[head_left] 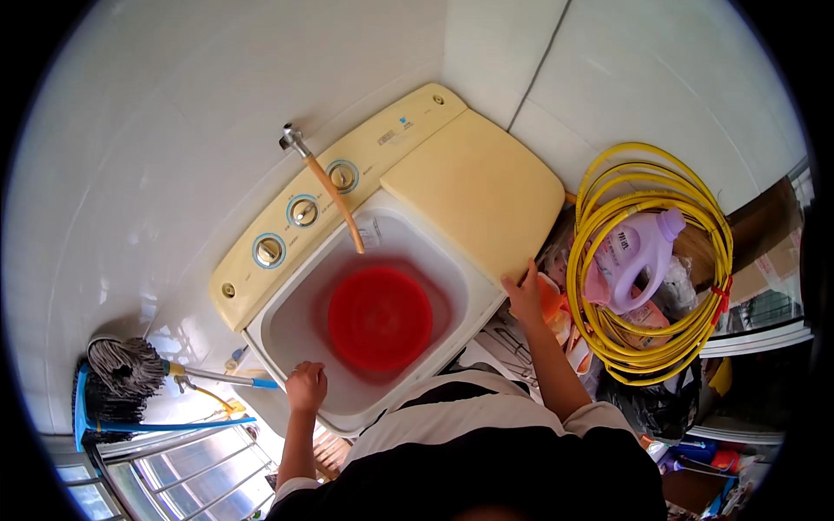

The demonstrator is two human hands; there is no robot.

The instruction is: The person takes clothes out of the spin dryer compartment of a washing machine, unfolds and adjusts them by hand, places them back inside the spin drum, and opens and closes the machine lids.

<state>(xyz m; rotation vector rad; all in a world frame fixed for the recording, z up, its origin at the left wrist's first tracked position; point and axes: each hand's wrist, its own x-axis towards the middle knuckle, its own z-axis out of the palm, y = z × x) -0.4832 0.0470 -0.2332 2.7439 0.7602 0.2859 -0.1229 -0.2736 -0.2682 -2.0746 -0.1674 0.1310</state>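
At the near-left rim of the grey plastic tub (289, 328), left hand (306, 386), fingers bent, grip indeterminable; at the cream plastic lid (473, 191), right hand (524, 298), fingers parted; inside the tub, round red plastic basin (380, 319).

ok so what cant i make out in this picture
In the head view:
- Tub floor: covered by the red basin.
- Left hand: its curled fingers hide whether it holds anything.
- Space under the beige lid: the lid covers it.
- Lettering around the dials: too small to read.
- Black bag's contents: hidden by the bag itself.
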